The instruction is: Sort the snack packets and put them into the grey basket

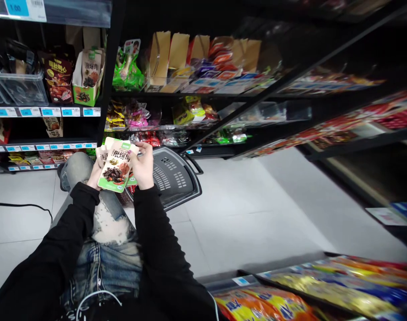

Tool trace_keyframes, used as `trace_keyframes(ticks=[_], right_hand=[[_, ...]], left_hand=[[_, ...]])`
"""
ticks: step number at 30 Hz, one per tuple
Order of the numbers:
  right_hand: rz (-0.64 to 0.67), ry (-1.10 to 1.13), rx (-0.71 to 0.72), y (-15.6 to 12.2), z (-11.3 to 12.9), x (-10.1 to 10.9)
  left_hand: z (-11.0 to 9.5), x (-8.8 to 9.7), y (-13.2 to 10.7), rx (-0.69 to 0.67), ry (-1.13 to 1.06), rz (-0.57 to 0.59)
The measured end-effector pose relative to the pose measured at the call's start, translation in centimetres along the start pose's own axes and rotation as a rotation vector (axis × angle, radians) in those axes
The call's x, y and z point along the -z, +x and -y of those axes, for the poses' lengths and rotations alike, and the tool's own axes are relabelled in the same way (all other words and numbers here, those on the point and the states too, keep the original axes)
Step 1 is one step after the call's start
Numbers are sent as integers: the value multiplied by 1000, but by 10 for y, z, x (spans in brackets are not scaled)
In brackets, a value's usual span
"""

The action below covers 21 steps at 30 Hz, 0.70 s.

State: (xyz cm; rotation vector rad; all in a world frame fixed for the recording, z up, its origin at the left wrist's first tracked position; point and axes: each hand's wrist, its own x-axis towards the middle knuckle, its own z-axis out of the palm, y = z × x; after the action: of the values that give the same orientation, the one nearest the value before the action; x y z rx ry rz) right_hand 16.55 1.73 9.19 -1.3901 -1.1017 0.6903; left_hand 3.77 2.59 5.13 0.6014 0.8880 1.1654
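Note:
Several white-and-green snack packets (115, 166) are fanned out between my two hands above my knee. Dark Chinese lettering and a picture of dark food with red chillies show on the front one. My left hand (95, 173) grips the stack from its left side, fingers partly hidden behind the packets. My right hand (144, 166) pinches the right-hand edge near the top. Beyond my right wrist, a dark grey plastic shopping basket (176, 171) rests on the floor, partly covered by my arm. An open carton (86, 82) of similar packets stands on the shelf ahead to the left.
Black shelves with price tags (44, 112) and bagged snacks run along the front and right. A clear bin (19, 89) holds dark packs at left. Colourful bags (266, 305) fill a low shelf at bottom right. A black cable (22, 204) lies on the pale tiles.

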Motion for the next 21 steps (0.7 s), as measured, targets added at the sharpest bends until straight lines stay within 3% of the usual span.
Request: trace_keyframes(ticks=[3,6,9,12,16,21], right_hand=[[-58,-29,22,1,-4,6],[-90,101,-98,0,-3,15],[47,312,-225,0,4,29],[117,420,-239,3,7,42],[-53,486,-225,8,-10,47],[-163,672,-409,9,-31,51]], left_hand=[[-2,-1,-4,-30,0,26],[-5,-2,-7,-57,3,43],[-7,-3,-9,-36,0,50],[-9,-4,-10,-11,14,57],[-9,-5,-11,4,-5,56],[-7,-3,-12,0,-12,57]])
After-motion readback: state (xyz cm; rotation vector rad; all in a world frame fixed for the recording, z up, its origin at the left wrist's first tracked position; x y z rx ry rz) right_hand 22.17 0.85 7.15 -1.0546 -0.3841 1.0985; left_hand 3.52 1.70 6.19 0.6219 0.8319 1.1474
